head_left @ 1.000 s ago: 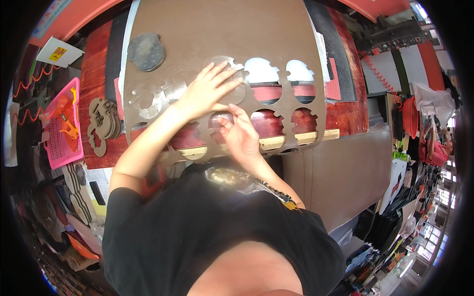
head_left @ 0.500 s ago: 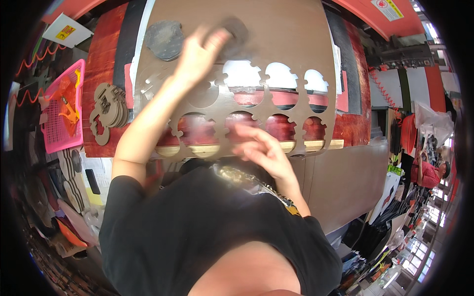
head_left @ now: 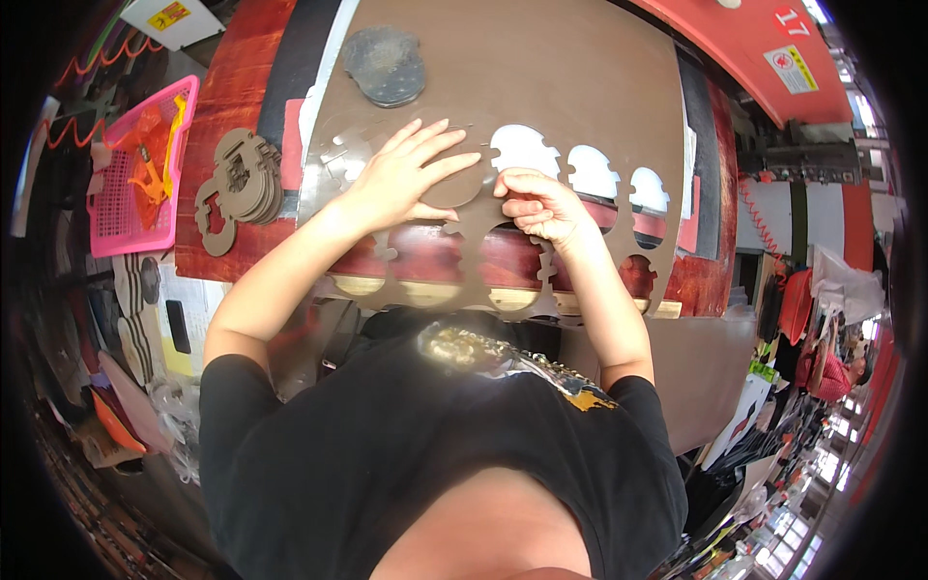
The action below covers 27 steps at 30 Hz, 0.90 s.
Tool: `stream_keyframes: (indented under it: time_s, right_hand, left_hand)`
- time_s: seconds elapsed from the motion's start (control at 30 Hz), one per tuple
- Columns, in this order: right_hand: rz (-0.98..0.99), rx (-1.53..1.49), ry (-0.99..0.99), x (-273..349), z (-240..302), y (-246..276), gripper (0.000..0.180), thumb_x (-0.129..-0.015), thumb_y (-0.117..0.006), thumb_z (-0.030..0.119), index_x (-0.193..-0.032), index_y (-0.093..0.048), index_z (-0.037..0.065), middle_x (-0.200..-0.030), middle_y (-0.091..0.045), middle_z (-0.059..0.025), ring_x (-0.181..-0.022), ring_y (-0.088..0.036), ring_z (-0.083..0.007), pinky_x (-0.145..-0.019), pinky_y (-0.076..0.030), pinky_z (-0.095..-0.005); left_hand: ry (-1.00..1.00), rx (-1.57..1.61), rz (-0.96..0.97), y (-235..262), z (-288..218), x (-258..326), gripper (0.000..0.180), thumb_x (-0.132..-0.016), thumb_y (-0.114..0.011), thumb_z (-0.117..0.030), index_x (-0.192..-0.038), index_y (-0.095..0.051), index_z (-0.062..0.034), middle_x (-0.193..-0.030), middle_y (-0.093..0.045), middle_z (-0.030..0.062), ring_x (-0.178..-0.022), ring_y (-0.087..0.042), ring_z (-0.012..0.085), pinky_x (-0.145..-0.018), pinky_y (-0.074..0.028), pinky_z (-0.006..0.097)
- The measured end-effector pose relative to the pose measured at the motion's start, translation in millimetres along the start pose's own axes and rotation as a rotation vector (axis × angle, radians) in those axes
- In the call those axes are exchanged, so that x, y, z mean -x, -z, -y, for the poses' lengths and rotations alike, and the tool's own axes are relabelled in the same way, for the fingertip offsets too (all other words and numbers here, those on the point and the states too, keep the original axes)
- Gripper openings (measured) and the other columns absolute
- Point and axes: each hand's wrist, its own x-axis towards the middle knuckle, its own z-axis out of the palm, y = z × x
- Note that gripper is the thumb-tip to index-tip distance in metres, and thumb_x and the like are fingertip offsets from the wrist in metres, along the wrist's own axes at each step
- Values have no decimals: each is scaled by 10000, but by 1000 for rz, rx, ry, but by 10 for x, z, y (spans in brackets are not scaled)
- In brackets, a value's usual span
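Note:
A brown sheet point(head_left: 541, 72) lies before me, with rows of rounded, notched cut-outs along its near part. My left hand point(head_left: 418, 169) is spread flat, fingers apart, over a rounded brown piece point(head_left: 456, 184) whose outline shows in the sheet. To its right, my right hand point(head_left: 543, 205) has its fingers curled at the strip between an upper and a lower cut-out; what they grip, if anything, is hidden. Beyond my left hand rests a dark grey, rounded, notched piece point(head_left: 385, 66). White and red surfaces show through the openings.
Left of the sheet, a stack of brown notched cut pieces point(head_left: 242, 179) sits on the red tabletop point(head_left: 217, 111). A pink basket point(head_left: 179, 159) holds orange and yellow items. A red machine part point(head_left: 744, 43) stands at the far right. A dark phone point(head_left: 178, 326) lies on papers.
My left hand has come down from the far part of the sheet; the dark blurred thing beside it is gone from there. My right hand has moved up onto the sheet. The view has shifted.

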Motion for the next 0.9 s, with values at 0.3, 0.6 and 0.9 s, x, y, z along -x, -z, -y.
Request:
stream_keyframes:
  time_s: [0.3, 0.6, 0.9]
  right_hand:
    - [-97, 285, 222, 191, -87, -342, 509, -934, -601, 169, -1383, -439, -7, -1227, -514, -91, -731, -610, -141, -545, -434, -188]
    - [127, 593, -11, 10, -820, -828, 490, -882, -625, 15, -1354, -491, 25, -1443, -405, -122, -971, -688, -180, -646, -520, -232]
    - [394, -499, 215, -772, -1170, -598, 254, -927, -593, 175, -1142, -590, 41, -925, -633, -77, -596, -402, -98, -529, -376, -226]
  left_hand:
    - [22, 41, 31, 185, 52, -105, 552, -846, -621, 19, -1361, -549, -164, -1374, -558, 105, -1306, -497, 296, -1127, -356, 436]
    - [-174, 4, -800, 827, 541, 283, 519, -765, -676, 41, -1271, -613, -58, -1318, -594, 171, -1278, -523, 361, -1085, -386, 508]
    - [230, 65, -131, 491, 408, 736, 665, -741, -792, -306, -1341, -565, -129, -1464, -443, 141, -1398, -358, 359, -1151, -281, 528]
